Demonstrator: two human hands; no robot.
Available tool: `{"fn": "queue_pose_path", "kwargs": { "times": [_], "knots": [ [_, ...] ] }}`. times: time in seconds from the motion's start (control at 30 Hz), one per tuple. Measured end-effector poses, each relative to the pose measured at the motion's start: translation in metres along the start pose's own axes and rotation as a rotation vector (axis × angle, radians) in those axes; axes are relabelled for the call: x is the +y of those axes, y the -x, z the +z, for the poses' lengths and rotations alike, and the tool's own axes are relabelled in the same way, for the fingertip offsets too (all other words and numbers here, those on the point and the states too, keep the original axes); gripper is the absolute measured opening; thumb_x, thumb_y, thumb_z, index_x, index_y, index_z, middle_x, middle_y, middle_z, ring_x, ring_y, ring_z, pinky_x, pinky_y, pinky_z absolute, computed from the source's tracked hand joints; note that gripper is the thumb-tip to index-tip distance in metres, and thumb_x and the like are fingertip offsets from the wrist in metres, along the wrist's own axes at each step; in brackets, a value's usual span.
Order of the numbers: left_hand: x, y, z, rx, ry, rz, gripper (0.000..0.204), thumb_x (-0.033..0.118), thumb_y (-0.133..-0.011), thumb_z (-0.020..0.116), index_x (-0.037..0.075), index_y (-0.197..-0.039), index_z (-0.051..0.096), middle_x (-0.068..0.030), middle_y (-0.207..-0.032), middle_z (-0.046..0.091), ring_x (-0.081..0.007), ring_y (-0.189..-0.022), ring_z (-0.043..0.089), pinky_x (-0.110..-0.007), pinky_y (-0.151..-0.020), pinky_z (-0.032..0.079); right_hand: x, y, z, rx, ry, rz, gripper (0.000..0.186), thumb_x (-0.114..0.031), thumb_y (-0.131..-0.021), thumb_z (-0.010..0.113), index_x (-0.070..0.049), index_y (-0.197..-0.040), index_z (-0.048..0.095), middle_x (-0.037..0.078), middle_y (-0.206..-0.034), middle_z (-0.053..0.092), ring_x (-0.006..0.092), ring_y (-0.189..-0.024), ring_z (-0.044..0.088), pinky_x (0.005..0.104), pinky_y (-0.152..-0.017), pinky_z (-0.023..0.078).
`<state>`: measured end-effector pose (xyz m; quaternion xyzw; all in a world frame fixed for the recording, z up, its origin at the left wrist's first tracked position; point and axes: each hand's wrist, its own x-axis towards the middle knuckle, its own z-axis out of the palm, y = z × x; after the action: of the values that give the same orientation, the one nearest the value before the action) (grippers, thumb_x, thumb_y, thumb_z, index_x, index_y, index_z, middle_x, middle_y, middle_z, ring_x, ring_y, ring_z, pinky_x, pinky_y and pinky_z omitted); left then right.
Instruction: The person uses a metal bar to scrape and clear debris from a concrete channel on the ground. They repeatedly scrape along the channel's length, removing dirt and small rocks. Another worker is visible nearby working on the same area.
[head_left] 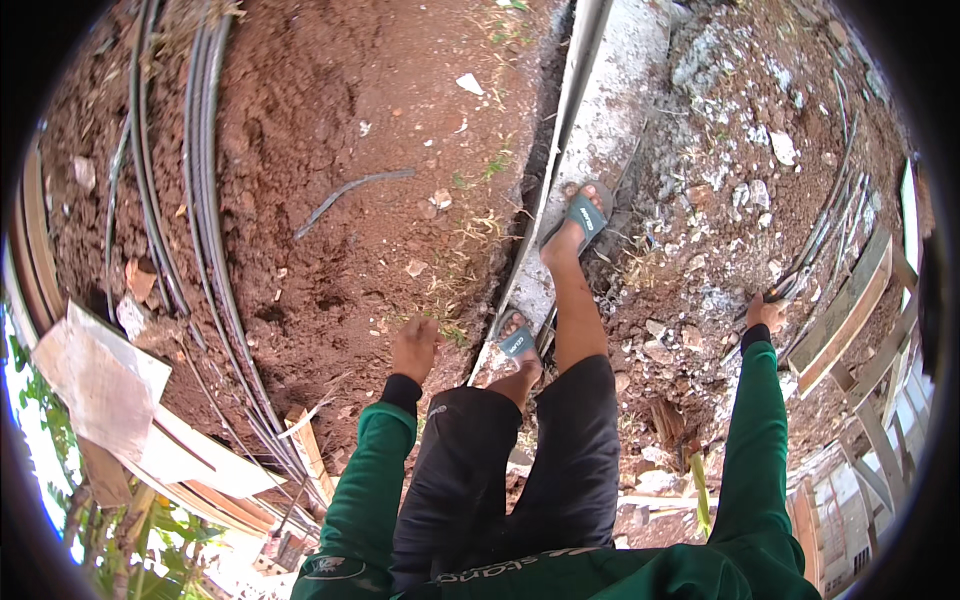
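Observation:
My left hand (415,348) hangs over the reddish soil beside my left leg, fingers curled with nothing visible in them. My right hand (766,313) is closed round a dark hand tool (782,290), which looks like pliers, held out to the right over rubble near some thin bent bars. My feet, in grey-green slide sandals (586,213), are on a narrow whitish concrete strip (615,95) with a dark gap along its left edge. My right foot is farther forward than my left.
Long grey rods (205,190) lie along the left, with a short bent piece (350,185) on the soil. A pale board (100,380) sits on timber at lower left. Wooden planks (842,310) lie at right. Rocks and loose rubble (760,200) cover the ground beside the strip.

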<state>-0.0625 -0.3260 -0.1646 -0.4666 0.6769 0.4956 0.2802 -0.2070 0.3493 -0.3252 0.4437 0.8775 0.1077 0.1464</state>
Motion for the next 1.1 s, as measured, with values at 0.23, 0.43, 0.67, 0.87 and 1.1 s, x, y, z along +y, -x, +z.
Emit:
{"fn": "queue_pose_path", "kwargs": {
  "times": [0.23,0.43,0.67,0.87,1.1],
  "knots": [
    [-0.113,0.056,-0.024,0.044,-0.07,-0.078,0.026,0.022,-0.093,0.054,-0.003,-0.097,0.059,-0.0087,-0.073,0.066,-0.0127,-0.053,0.058,-0.027,-0.049,0.046,-0.006,-0.009,0.0,-0.04,-0.016,-0.053,0.09,-0.048,-0.08,0.064,-0.005,-0.146,0.021,0.03,-0.136,0.037,0.0424,-0.126,0.038,0.0476,-0.104,0.032],
    [-0.141,0.042,0.008,-0.021,0.008,-0.144,0.024,0.022,-0.094,0.053,-0.001,-0.1,0.058,-0.0097,-0.074,0.066,-0.0132,-0.056,0.058,-0.025,-0.051,0.046,0.003,0.003,0.005,0.124,0.121,-0.02,0.086,-0.046,-0.081,0.061,0.0,-0.144,0.022,0.025,-0.126,0.046,0.0383,-0.118,0.045,0.0459,-0.1,0.034],
    [-0.087,-0.033,0.02,0.257,-0.148,0.372,0.025,0.027,-0.092,0.058,0.003,-0.1,0.058,-0.0054,-0.081,0.059,-0.0154,-0.068,0.056,-0.03,-0.059,0.047,-0.006,0.019,-0.03,-0.121,-0.245,-0.204,0.089,-0.035,-0.077,0.071,0.001,-0.143,0.024,0.03,-0.137,0.035,0.0417,-0.13,0.034,0.0464,-0.107,0.03],
    [-0.083,-0.044,0.025,-0.014,0.021,0.105,0.025,0.026,-0.091,0.058,0.003,-0.101,0.057,-0.0035,-0.079,0.059,-0.0106,-0.063,0.054,-0.026,-0.053,0.044,0.014,0.041,-0.047,0.034,-0.225,-0.205,0.074,-0.025,-0.08,0.066,0.002,-0.14,0.032,0.032,-0.133,0.035,0.0485,-0.12,0.041,0.0459,-0.104,0.035],
    [-0.062,-0.026,0.025,-0.168,-0.02,-0.044,0.022,0.025,-0.094,0.057,0.004,-0.1,0.057,-0.0048,-0.08,0.063,-0.0096,-0.057,0.054,-0.025,-0.047,0.042,0.091,0.082,-0.061,0.204,-0.21,-0.056,0.056,-0.015,-0.081,0.064,0.003,-0.129,0.042,0.027,-0.118,0.044,0.0438,-0.107,0.047,0.0472,-0.094,0.038]
  ]
}}
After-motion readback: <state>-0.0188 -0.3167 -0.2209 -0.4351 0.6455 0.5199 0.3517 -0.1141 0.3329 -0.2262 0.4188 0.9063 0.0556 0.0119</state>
